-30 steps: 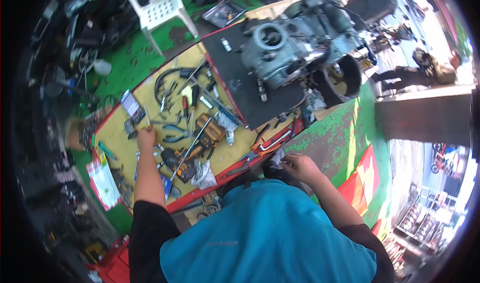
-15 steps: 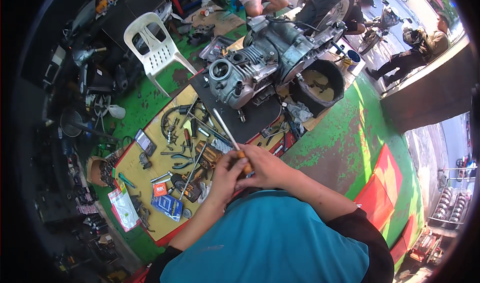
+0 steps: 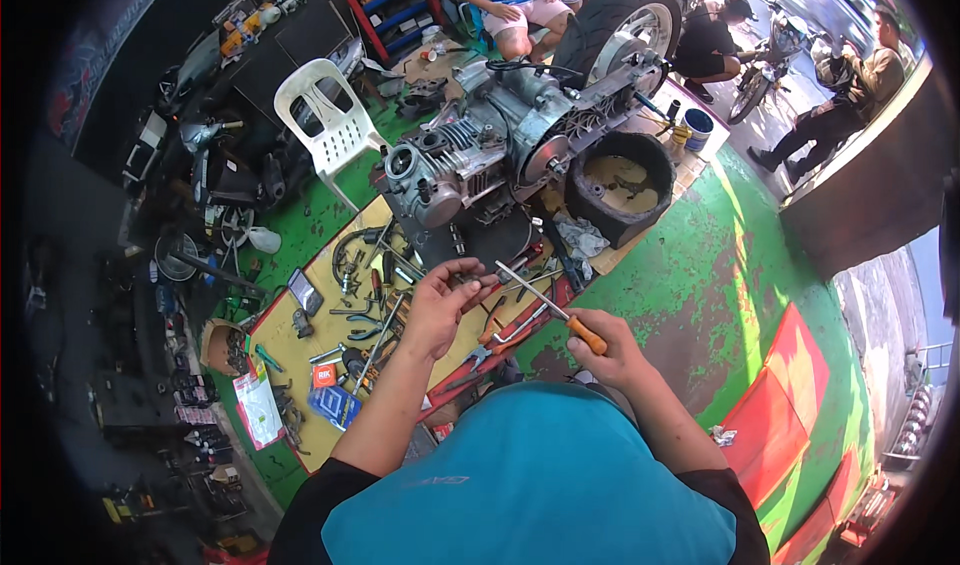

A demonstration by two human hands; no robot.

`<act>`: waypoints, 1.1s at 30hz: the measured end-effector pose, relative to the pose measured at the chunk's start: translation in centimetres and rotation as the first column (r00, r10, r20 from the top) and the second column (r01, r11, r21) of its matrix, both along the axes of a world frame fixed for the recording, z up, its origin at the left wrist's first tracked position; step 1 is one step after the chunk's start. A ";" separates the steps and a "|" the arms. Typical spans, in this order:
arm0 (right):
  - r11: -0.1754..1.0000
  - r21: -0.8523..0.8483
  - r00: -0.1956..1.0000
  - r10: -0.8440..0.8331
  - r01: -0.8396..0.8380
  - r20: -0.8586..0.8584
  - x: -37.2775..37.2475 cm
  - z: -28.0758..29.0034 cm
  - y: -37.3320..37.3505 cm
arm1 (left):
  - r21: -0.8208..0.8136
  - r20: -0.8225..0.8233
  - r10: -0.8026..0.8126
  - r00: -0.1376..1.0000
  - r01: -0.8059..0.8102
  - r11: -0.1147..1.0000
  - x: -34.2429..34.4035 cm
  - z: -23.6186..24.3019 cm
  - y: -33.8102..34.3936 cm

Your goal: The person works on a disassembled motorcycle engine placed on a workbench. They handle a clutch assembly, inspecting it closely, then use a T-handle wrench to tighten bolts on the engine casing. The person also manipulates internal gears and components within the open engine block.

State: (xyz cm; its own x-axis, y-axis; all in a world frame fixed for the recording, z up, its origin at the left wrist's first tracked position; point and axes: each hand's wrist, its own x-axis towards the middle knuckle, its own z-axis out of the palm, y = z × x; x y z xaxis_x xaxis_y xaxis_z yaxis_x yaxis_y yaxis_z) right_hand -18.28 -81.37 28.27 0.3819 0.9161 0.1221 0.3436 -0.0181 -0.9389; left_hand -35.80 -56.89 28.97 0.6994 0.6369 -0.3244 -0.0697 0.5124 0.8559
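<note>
My right hand point(image 3: 612, 350) grips a screwdriver point(image 3: 586, 336) by its orange handle. The long metal shaft points up and to the left. Close to its tip, my left hand point(image 3: 440, 305) is raised with its fingers bent together; something small and dark may be between them, but I cannot make it out. Beyond both hands, a motorcycle engine point(image 3: 437, 205) rests on a dark mat at the far end of the table. Below and left of my left hand, tools such as blue-handled pliers point(image 3: 364, 317) lie on the yellow tabletop point(image 3: 290, 337).
A black tub point(image 3: 660, 200) with murky liquid stands right of the engine, with a wheel point(image 3: 622, 30) behind. A white plastic chair point(image 3: 335, 135) is at the far left. Several people sit or crouch beyond. Red panels point(image 3: 780, 390) lie on the green floor at right.
My hands, together on the screwdriver before, are now apart. My right hand has moved right with the screwdriver; my left has lifted up and away from its handle.
</note>
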 end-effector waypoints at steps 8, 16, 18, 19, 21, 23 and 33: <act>1.000 -0.027 0.985 0.009 -0.014 -0.174 3.6 -0.6 -3.5 | 0.032 -0.011 -0.078 0.997 0.078 0.996 2.3 1.2 -2.6; 0.992 -0.086 0.945 0.059 -0.091 -0.321 6.0 -1.6 -6.0 | 0.003 0.019 -0.049 0.999 0.049 0.999 3.5 1.8 -7.1; 0.992 -0.066 0.939 0.076 -0.104 -0.335 6.1 -2.0 -6.2 | 0.021 0.036 -0.046 0.998 0.045 0.999 3.5 1.9 -7.6; 0.993 -0.053 0.927 0.077 -0.104 -0.367 6.1 -2.2 -6.3 | 0.011 0.074 -0.059 0.996 0.058 0.998 3.5 1.9 -7.7; 0.995 -0.038 0.900 0.070 -0.096 -0.431 6.1 -2.6 -6.3 | 0.052 0.026 -0.076 0.997 0.075 0.996 3.1 2.1 -7.6; 0.995 -0.036 0.888 0.071 -0.097 -0.454 6.1 -2.7 -6.3 | 0.077 0.009 -0.105 0.994 0.104 0.992 2.9 2.1 -7.4; 0.995 -0.081 0.966 0.032 -0.055 -0.256 5.1 -1.8 -4.7 | 0.160 -0.016 -0.190 0.982 0.190 0.969 3.1 2.7 -4.4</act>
